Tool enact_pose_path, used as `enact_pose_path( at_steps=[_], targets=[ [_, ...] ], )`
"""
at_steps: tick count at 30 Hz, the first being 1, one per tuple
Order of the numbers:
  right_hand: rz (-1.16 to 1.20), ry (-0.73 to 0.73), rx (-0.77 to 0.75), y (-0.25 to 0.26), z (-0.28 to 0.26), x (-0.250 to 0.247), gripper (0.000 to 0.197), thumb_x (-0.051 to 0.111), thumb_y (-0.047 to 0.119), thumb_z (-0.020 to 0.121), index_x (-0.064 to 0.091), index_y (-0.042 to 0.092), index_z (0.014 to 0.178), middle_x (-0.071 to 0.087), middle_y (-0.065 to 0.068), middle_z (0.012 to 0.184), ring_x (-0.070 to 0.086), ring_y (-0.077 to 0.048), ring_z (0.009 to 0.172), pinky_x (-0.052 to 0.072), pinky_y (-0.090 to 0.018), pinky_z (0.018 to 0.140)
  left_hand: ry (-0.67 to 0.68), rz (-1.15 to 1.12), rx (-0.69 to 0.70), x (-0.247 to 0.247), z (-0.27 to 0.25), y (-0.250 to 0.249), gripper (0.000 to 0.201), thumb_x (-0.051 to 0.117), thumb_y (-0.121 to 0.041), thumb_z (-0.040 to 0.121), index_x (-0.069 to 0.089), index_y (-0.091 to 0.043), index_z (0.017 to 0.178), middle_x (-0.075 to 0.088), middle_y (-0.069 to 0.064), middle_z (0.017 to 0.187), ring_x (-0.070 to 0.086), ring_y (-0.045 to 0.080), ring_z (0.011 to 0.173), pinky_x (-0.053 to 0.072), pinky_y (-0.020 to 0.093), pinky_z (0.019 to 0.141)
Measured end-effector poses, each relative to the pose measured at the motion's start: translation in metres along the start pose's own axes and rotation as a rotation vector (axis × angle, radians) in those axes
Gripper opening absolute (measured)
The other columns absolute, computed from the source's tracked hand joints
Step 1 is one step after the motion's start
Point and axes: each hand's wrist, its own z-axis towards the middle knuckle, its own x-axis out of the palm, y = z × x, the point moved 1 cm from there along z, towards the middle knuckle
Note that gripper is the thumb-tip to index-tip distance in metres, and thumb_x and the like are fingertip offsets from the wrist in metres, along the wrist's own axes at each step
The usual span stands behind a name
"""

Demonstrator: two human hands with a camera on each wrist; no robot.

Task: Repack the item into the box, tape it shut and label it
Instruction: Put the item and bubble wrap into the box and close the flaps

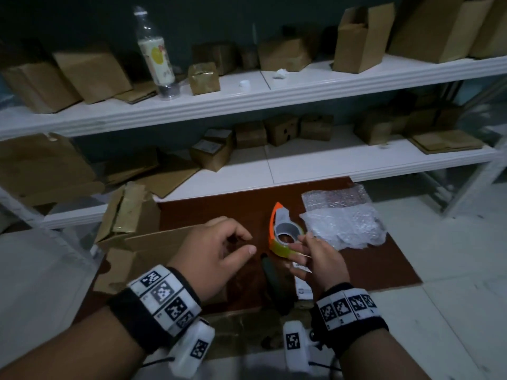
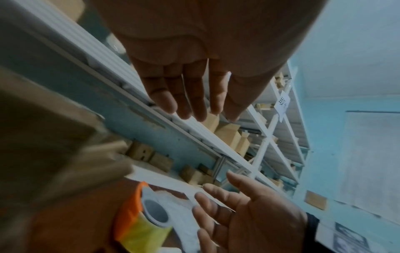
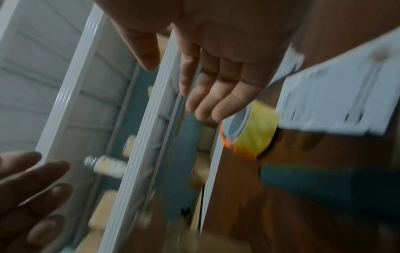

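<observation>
From the head view, the box (image 1: 131,242) lies at the near left of the brown surface (image 1: 384,259), its flaps open, so it is neither taped nor labelled. The left hand (image 1: 216,253) hovers over its right edge, fingers loosely bent, holding nothing. The right hand (image 1: 315,259) is just right of it, near the tape (image 1: 285,237), an orange-framed roll of yellowish tape standing mid-surface; a thin white slip seems to sit between its fingers, perhaps a label, though the view is too dim to be sure. A dark item (image 1: 274,281) lies on the surface between the hands, outside the box. Bubble wrap (image 1: 343,223) lies at the far right.

The left wrist view shows that hand's fingers (image 2: 186,95) straight and apart, gripping nothing.

The right wrist view is blurred; its fingers (image 3: 207,95) look extended, so whether they pinch anything cannot be told.

The packing step appears to be in hand. Next the item wants lifting into the box, then the flaps folded before reaching for tape.
</observation>
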Motion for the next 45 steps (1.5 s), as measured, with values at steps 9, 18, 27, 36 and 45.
enact_pose_path(
  at_steps=[9, 18, 27, 36, 45],
  targets=[
    [0.456, -0.268, 0.153, 0.018, 0.007, -0.093, 0.033, 0.046, 0.024, 0.102, 0.055, 0.013, 0.072, 0.053, -0.003, 0.059, 0.049, -0.014, 0.044, 0.041, -0.022, 0.049, 0.285, 0.237, 0.027, 0.124, 0.102, -0.039, 0.025, 0.069, -0.058, 0.08, 0.059, -0.038, 0.092, 0.054, -0.013, 0.113, 0.05, 0.015, 0.114, 0.042, 0.039, 0.099],
    [0.476, -0.418, 0.205, 0.033, 0.034, -0.112, 0.04, 0.05, 0.023, 0.1, 0.057, 0.008, 0.064, 0.055, -0.003, 0.042, 0.048, -0.02, 0.044, 0.035, -0.028, 0.055, 0.766, 0.958, 0.159, 0.222, 0.167, -0.042, 0.035, 0.053, -0.063, 0.086, 0.072, -0.039, 0.103, 0.013, 0.001, 0.166, -0.013, 0.039, 0.15, -0.032, 0.072, 0.094],
    [0.468, -0.412, 0.197, 0.028, 0.038, -0.113, 0.029, 0.055, 0.021, 0.097, 0.061, 0.008, 0.071, 0.061, -0.006, 0.053, 0.053, -0.023, 0.052, 0.041, -0.031, 0.056, 0.487, 0.796, 0.198, 0.216, 0.167, -0.025, 0.045, 0.055, -0.039, 0.09, 0.059, -0.026, 0.133, 0.049, -0.006, 0.147, 0.021, 0.023, 0.15, -0.012, 0.073, 0.111],
    [0.462, -0.147, 0.104, 0.016, 0.019, -0.069, 0.045, 0.071, 0.043, 0.088, 0.061, 0.013, 0.12, 0.071, -0.011, 0.11, 0.069, -0.027, 0.102, 0.058, -0.049, 0.085, -0.126, -0.306, -0.009, 0.116, 0.109, -0.039, 0.025, 0.089, -0.029, 0.07, 0.064, -0.026, 0.072, 0.068, -0.01, 0.075, 0.06, 0.001, 0.069, 0.049, 0.02, 0.067],
    [0.221, 0.153, -0.169, 0.007, -0.025, 0.003, 0.03, 0.073, 0.021, 0.085, 0.071, 0.002, 0.108, 0.074, -0.023, 0.105, 0.071, -0.042, 0.099, 0.051, -0.063, 0.094, -0.078, -0.527, -0.23, 0.02, 0.015, -0.003, 0.028, 0.086, -0.02, 0.072, 0.061, -0.026, 0.082, 0.069, 0.005, 0.086, 0.065, 0.032, 0.077, 0.057, 0.052, 0.074]
  ],
)
